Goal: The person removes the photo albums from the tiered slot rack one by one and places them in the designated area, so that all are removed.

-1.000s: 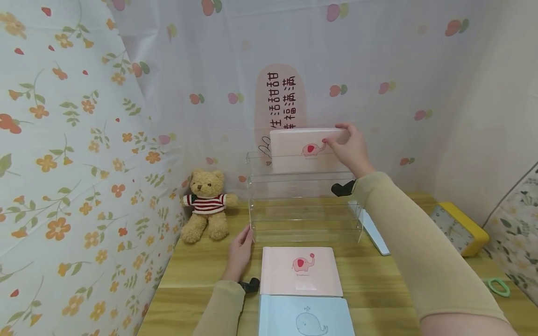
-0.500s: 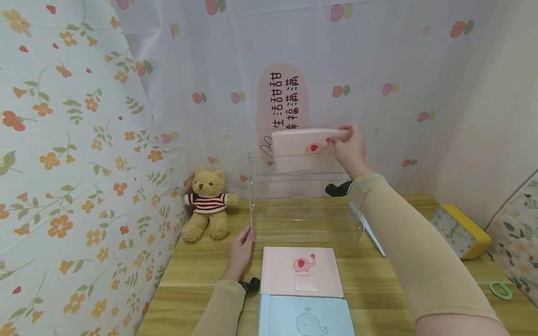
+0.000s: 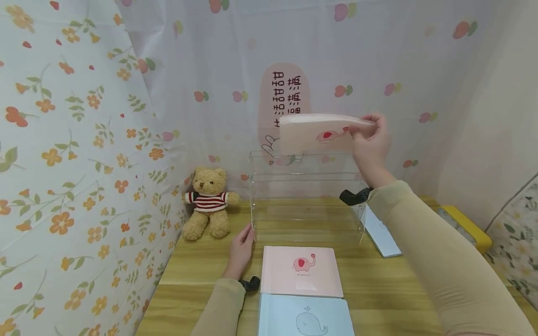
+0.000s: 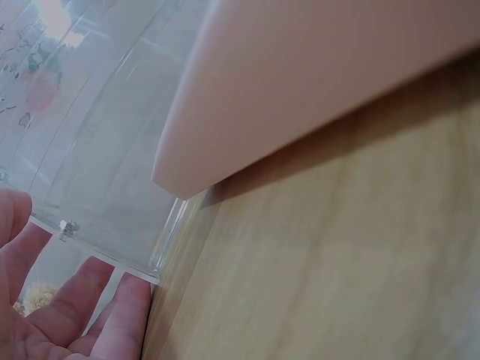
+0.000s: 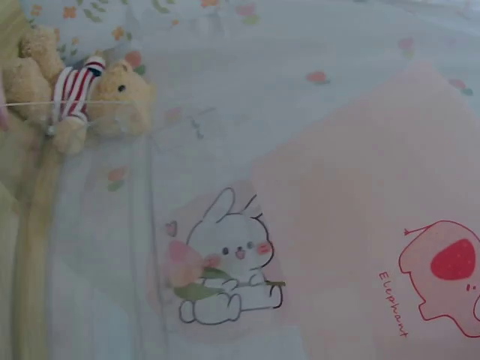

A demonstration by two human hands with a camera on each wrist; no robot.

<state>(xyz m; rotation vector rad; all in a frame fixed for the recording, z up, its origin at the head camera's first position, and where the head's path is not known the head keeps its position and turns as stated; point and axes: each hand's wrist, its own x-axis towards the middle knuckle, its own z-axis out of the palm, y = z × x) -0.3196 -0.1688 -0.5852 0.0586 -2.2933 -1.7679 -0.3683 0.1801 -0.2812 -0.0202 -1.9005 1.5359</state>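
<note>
Right hand (image 3: 371, 140), fingers clamped on the pink elephant book (image 3: 319, 134), holds it above the clear rack (image 3: 304, 200) at frame centre, which the left hand (image 3: 241, 247) steadies with straight fingers.

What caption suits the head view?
Right hand lifts a pink book above a clear rack.

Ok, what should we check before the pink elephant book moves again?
1. Right hand has a firm grip on the pink elephant book: ok, fingers pinch its right end.
2. Book clear of the clear plastic rack: ok, it is held above the top edge.
3. Left hand steadying the rack: ok, fingers rest against its lower left corner.
4. Rack shelves free of other things: cannot tell, the plastic is see-through and hard to read.
5. Second pink book and blue whale book out of the way: ok, both lie flat on the table in front of the rack.
</note>
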